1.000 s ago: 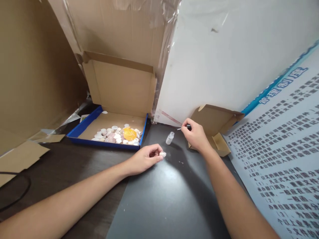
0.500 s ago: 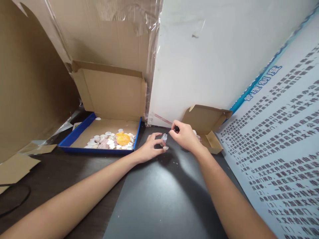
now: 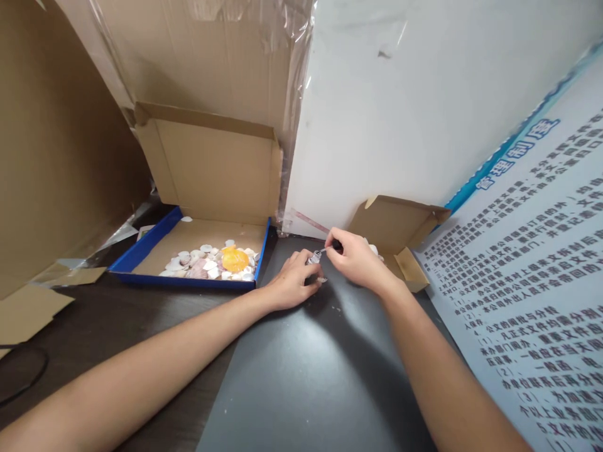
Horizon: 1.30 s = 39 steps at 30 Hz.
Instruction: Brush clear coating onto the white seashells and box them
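Note:
My left hand point(image 3: 296, 280) is closed around a small clear bottle point(image 3: 315, 257), which leans toward the right. Its lower part is hidden by my fingers. Between the fingertips of my right hand point(image 3: 354, 256) is a black cap point(image 3: 336, 244) with a thin stem point(image 3: 323, 251). The stem's tip is at the bottle's mouth; I cannot tell whether it is inside. A small pale piece, perhaps a shell point(image 3: 322, 279), shows by my left fingertips, close to the grey mat point(image 3: 282, 370).
On the left, an open blue-edged box point(image 3: 183, 282) holds many pale shells and an orange one point(image 3: 234, 258). Behind my right hand stands a smaller open cardboard box point(image 3: 400, 229) with shells. A white board point(image 3: 367, 125) and a printed poster point(image 3: 532, 270) rise behind and right.
My left fingers have closed around the bottle, which has gone from upright to tilted. The stem in my right hand has come to the bottle's mouth. The view has shifted slightly.

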{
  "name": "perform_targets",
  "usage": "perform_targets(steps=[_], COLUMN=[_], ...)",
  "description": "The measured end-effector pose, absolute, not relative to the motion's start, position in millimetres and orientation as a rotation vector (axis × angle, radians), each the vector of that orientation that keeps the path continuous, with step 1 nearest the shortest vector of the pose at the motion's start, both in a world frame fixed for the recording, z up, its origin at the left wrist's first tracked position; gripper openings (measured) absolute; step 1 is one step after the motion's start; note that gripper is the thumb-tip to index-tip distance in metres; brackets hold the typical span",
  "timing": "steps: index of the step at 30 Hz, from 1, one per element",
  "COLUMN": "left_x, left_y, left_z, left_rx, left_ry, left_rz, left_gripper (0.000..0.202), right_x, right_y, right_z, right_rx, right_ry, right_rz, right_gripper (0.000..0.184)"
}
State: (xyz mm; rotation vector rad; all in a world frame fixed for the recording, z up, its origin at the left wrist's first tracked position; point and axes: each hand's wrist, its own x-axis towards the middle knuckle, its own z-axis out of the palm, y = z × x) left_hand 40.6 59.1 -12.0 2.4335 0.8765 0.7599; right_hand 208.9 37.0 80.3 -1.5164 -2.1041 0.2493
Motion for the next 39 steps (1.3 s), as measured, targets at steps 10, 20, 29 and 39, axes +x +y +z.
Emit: perform_targets(steps=[10,20,29,39], left_x=[40,41,41,41], left_y=[53,47,42,42], left_z=[-8,-4,-3,-3], left_rx=[2.693,2.877,2.995,3.037], left_ry=[0.874,0.931,0.896,0.896], left_rz=[0.720,0.702,0.699,0.675], left_gripper=[0.016,0.016,0.020,0.019], right_x=[208,205,210,207], right_y=[30,26,27,25], right_z=[85,90,93,91], right_rx=[-1.543,-1.628,-1.686,-1.614], right_ry=[-2.231,-2.227,-2.167,-2.272], right_rz=[0.216,0.268,0.364,0.168], right_gripper=[0.010,0.013,0.015,0.012])
